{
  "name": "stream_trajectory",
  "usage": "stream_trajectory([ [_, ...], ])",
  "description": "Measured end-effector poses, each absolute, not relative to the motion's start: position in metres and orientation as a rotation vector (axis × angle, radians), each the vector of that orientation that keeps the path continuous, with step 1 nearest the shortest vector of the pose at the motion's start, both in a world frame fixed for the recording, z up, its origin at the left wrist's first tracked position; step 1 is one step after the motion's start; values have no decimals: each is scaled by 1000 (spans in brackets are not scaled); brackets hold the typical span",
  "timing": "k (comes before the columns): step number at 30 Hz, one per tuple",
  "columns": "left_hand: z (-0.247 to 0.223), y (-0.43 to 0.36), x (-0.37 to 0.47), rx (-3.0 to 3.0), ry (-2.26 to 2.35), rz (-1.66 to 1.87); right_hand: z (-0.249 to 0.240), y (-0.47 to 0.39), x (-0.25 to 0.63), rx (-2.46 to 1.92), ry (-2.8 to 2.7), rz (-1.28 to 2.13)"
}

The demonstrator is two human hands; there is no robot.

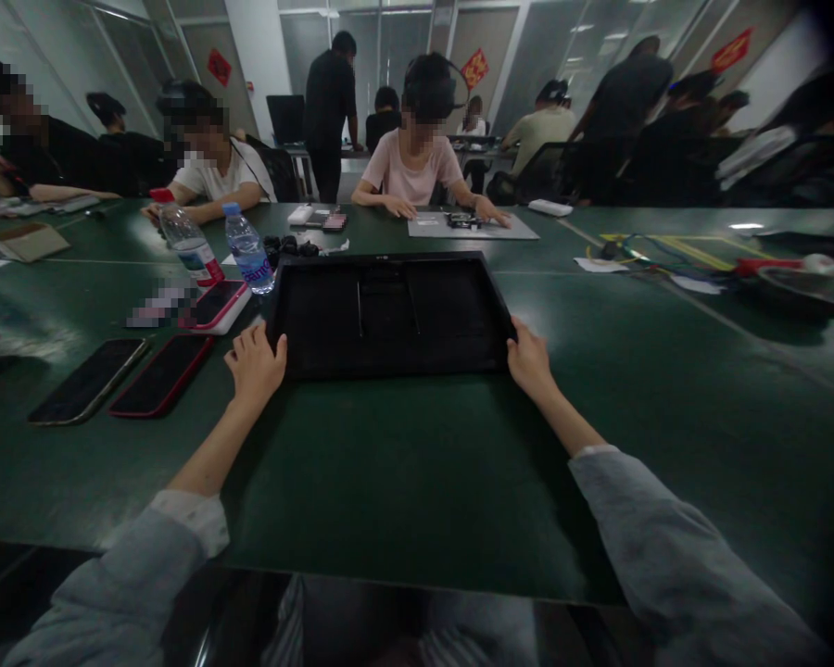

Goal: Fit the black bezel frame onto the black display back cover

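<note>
A black monitor casing [320,320], a shallow rectangular shell with a raised rim, lies on the green table in front of me. Small pale lettering shows on its far rim, and a recessed panel with two thin upright lines sits in its middle. My left hand [257,363] grips the casing's left edge, thumb toward the near corner and fingers bent along the outside. At the right edge, my right hand [530,358] is closed around the rim. The fingertips beneath or behind the edges are partly hidden.
Left of the casing are two water bottles [248,248], a phone on a white box [217,308] and two dark phones [161,375]. Across the table [417,463] a person handles small parts on a grey board [473,230]. Cables [657,252] and a dark bowl [816,289] lie at right.
</note>
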State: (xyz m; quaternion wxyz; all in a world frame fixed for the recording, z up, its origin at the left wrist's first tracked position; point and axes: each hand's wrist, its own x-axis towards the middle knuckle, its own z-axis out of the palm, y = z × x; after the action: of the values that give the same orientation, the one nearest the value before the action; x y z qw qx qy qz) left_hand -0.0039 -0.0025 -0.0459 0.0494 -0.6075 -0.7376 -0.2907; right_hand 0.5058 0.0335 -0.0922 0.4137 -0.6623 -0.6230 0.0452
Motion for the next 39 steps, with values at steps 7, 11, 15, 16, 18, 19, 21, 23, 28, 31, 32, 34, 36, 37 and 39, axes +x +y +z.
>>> stream_trajectory([
  [7, -37, -14, 8, -1883, -2105, -906, -89, 29, 499, -1752, -1588, 28],
  [11, -36, -18, 16, -2089, -1878, -855, -82, 19, 490, -1856, -1632, -69],
  [15, -40, -18, 20, -2182, -1847, -783, -73, 2, 471, -1890, -1671, -303],
  [16, -41, -18, 20, -2194, -1852, -765, -72, -2, 465, -1871, -1715, -337],
  [18, -42, -17, 20, -2210, -1860, -746, -70, -8, 455, -1830, -1818, -348],
  [19, -42, -17, 20, -2212, -1865, -748, -70, -9, 451, -1815, -1864, -335],
  [21, -41, -18, 21, -2210, -1879, -762, -70, -11, 445, -1801, -1920, -311],
  [23, -40, -18, 21, -2212, -1892, -767, -70, -12, 443, -1802, -1937, -309],
  [28, -39, -20, 24, -2202, -1910, -752, -69, -12, 442, -1818, -1947, -311],
  [31, -39, -20, 25, -2191, -1904, -770, -69, -12, 443, -1835, -1925, -282],
  [32, -39, -20, 25, -2189, -1898, -785, -69, -11, 443, -1832, -1919, -268],
  [34, -39, -19, 25, -2169, -1888, -832, -70, -10, 445, -1822, -1907, -239],
  [36, -38, -16, 22, -2115, -1894, -897, -71, -9, 446, -1818, -1892, -212],
  [37, -38, -15, 18, -2075, -1904, -929, -71, -8, 447, -1817, -1886, -201],
  [39, -38, -11, 10, -1975, -1953, -989, -72, -8, 447, -1814, -1881, -179],
])
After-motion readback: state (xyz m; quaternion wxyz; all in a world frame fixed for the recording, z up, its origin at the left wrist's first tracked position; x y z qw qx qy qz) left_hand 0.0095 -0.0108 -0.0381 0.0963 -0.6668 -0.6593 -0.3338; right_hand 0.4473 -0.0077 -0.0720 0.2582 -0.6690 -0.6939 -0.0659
